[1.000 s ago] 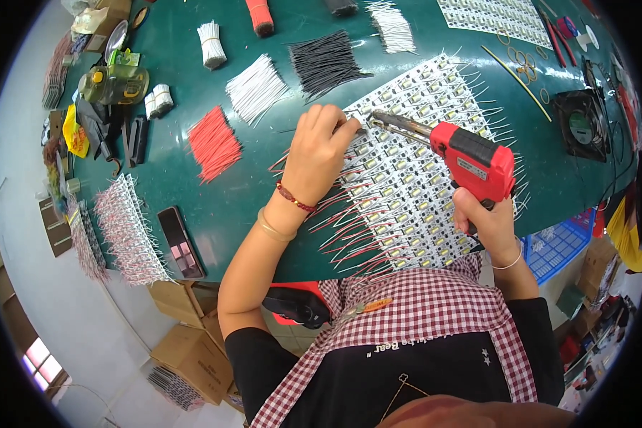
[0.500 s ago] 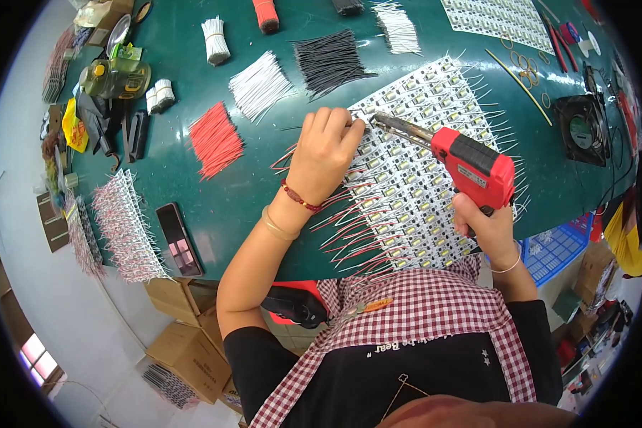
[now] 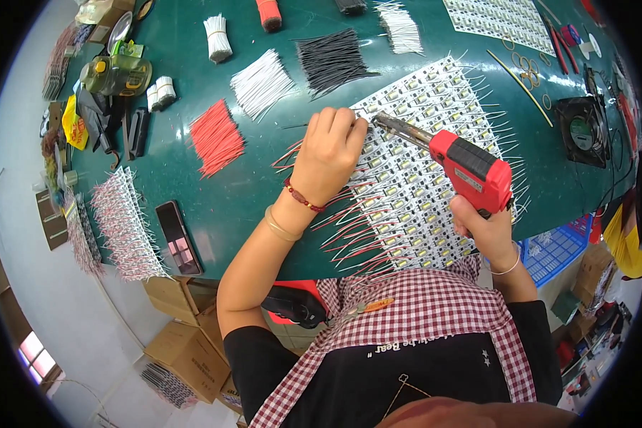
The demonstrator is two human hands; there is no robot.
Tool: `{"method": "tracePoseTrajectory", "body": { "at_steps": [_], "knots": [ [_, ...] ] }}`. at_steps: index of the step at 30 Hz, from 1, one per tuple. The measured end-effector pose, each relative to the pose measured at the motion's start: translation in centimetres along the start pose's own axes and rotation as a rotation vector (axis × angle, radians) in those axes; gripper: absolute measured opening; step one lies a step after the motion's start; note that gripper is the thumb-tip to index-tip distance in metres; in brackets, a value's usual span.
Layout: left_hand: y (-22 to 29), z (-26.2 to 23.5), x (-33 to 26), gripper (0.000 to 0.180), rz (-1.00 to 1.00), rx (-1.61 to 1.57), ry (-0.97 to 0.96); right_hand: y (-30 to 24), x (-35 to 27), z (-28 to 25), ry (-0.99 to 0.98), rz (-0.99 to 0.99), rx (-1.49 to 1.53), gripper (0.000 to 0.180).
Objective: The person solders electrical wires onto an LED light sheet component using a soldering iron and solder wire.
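My right hand is wrapped round the handle of a red and black soldering gun. The gun's tip points left and meets the top left part of a white LED circuit board panel. Close to that tip, my left hand is closed in a pinch. A thin black wire sticks out on its left side; the fingertips themselves are partly hidden. Red and white wires fringe the panel's left edge, and white ones stand along its right edge.
Loose piles of red wires, white wires and black wires lie beyond my left hand. A phone and a wired panel are at the left. A small fan stands at the right, near rubber bands.
Both hands stay almost in place. The soldering gun has shifted very slightly left and down, its tip still by my left fingers.
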State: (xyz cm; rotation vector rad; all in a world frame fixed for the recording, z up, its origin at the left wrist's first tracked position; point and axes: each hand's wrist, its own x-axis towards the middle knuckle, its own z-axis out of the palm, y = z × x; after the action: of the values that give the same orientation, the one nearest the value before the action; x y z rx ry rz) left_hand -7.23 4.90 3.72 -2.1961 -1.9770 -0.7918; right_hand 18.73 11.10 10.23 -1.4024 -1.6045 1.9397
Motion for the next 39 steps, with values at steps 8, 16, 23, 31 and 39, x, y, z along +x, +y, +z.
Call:
{"method": "tracePoseTrajectory", "body": {
  "at_steps": [8, 16, 23, 31, 39],
  "knots": [
    [0.11, 0.05, -0.14, 0.024, 0.002, 0.009, 0.002, -0.11, -0.26, 0.32, 0.029, -0.017, 0.051, 0.015],
    [0.13, 0.25, -0.15, 0.024, 0.005, 0.009, -0.007, -0.61, -0.34, 0.76, 0.037, -0.066, 0.017, 0.014],
    [0.17, 0.14, -0.26, 0.024, 0.006, 0.031, -0.007, -0.26, -0.27, 0.19, 0.018, -0.009, -0.014, 0.015],
    [0.21, 0.26, -0.2, 0.024, 0.003, 0.021, 0.004, -0.63, -0.55, 0.88, 0.061, -0.054, 0.032, 0.016],
    [0.36, 0.2, -0.23, 0.023, 0.004, 0.032, 0.005, -0.56, -0.8, -0.08, 0.013, -0.053, 0.066, 0.034]
  ]
}}
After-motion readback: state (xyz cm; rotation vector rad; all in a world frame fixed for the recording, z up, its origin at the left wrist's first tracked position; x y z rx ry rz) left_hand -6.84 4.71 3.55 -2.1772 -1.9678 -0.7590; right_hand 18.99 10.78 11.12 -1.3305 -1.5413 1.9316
